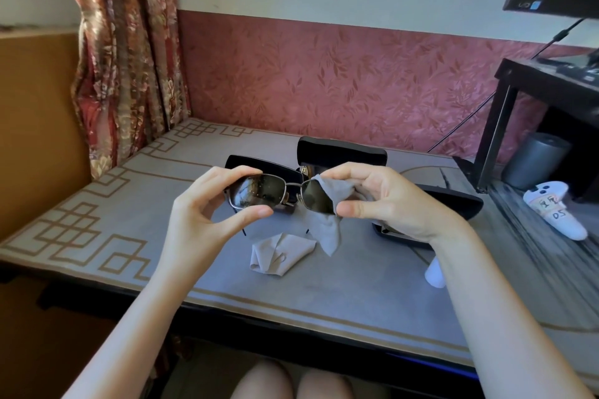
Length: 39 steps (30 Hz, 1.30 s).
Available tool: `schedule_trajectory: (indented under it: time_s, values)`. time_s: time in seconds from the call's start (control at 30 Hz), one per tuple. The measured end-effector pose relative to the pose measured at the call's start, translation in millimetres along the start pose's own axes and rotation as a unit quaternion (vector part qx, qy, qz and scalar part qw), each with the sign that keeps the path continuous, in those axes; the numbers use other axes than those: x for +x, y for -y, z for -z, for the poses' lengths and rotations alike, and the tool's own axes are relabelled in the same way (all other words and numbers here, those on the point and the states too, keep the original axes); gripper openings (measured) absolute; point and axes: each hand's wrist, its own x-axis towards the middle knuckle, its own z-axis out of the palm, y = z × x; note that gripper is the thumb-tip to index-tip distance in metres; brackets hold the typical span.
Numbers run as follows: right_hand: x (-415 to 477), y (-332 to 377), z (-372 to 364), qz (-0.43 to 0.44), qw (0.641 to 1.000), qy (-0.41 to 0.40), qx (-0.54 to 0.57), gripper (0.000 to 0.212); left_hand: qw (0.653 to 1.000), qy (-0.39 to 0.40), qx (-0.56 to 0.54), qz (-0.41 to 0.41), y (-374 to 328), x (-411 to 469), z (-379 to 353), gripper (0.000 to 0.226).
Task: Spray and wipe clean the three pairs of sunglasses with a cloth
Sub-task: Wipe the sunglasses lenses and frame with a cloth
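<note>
Sunglasses (282,193), head view: held up above the surface (146,210), between your two hands. Your left hand (207,207) pinches the rim of the lens on your left, thumb under, fingers over. Your right hand (385,197) pinches a grey cloth (327,230) around the other lens, with the cloth's tail hanging down. A second grey cloth (282,254) lies crumpled on the surface just below. An open black case (340,154) sits behind the sunglasses. A white object (432,272) is mostly hidden by your right forearm.
</note>
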Motion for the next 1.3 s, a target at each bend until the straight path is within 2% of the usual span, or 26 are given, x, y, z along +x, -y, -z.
schedule_trajectory:
  time_s: [0.13,0.33,0.5,0.6,0.7,0.87,0.97,1.03,1.17,1.3]
  values:
    - [1.0,4.0,-1.4,-0.007,1.000,0.006,-0.012,0.037,1.000,-0.001,-0.003,0.004,1.1,-1.7,-0.8,0.036]
    - [10.9,15.9,-17.6,-0.019,0.990,-0.054,-0.126,0.018,0.999,0.027,0.019,-0.011,-1.3,1.0,-3.6,0.040]
    - [16.9,23.6,-26.4,-0.003,0.982,-0.125,-0.142,0.055,0.999,0.031,0.017,-0.021,-2.7,1.5,-3.1,0.042]
    - [21.0,26.9,-31.8,0.004,0.972,-0.141,-0.187,0.042,0.999,0.032,0.018,-0.021,-2.8,1.7,-4.4,0.042]
    - [27.4,34.7,-40.9,0.011,0.964,-0.112,-0.240,0.035,0.999,0.033,0.018,-0.021,-1.5,2.2,-7.8,0.042]
    - [25.8,45.7,-52.0,-0.013,0.947,-0.024,-0.321,0.040,0.999,0.027,0.014,-0.024,3.3,1.8,-5.3,0.044]
    - [19.2,45.9,-47.0,-0.019,0.948,-0.028,-0.316,0.062,0.999,0.031,0.012,-0.020,5.2,0.6,-2.8,0.043]
    - [11.5,41.3,-38.7,-0.022,0.958,-0.055,-0.281,0.068,0.999,0.026,0.007,-0.022,5.0,1.1,-2.0,0.044]
    - [-9.0,25.8,-27.1,-0.048,0.944,-0.073,-0.318,0.069,1.000,0.015,0.002,-0.016,5.3,2.6,-1.4,0.041]
    - [-14.2,9.4,-27.8,-0.003,0.945,-0.134,-0.299,0.050,1.000,0.020,-0.006,-0.006,4.2,2.7,-3.6,0.041]
